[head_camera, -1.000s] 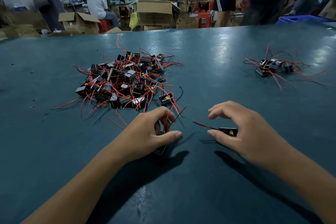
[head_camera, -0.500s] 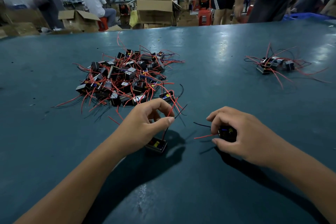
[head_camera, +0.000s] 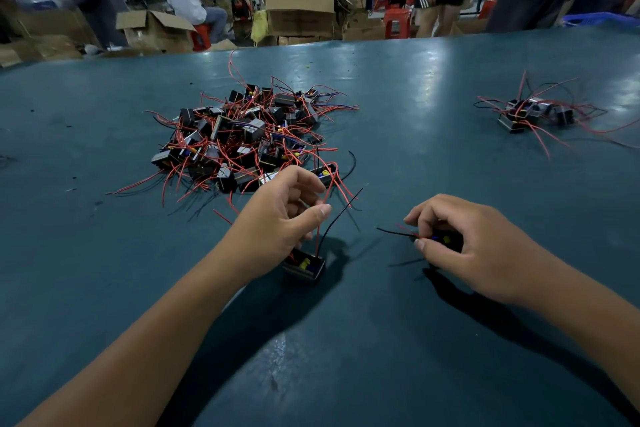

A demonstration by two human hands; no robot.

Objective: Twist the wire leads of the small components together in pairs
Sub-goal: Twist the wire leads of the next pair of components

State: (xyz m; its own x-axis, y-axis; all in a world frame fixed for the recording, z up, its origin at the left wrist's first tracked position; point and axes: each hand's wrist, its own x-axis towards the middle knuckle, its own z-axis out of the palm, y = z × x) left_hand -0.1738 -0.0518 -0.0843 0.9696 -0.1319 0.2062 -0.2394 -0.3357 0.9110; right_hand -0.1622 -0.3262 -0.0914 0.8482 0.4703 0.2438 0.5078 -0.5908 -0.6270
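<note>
- Since half a second before, both hands had shifted only slightly; the left hand (head_camera: 282, 218) had lifted its red lead (head_camera: 318, 236) a little higher over its component.
- Head view: the left hand's thumb and forefinger pinched that red lead, with the black lead (head_camera: 337, 218) standing free beside it; both rose from one small black component (head_camera: 304, 266) resting on the teal tabletop (head_camera: 346, 357), just below the hand.
- The right hand (head_camera: 464, 246) curled its fingers round a second component (head_camera: 446, 240), its black and red leads poking out to the left.
- One large pile of components (head_camera: 242, 139) with tangled red leads lay beyond the left hand; one smaller cluster (head_camera: 530, 113) lay well apart at far right.
- Two open cardboard boxes (head_camera: 298, 10) stood behind the tabletop; their contents could not be seen.
</note>
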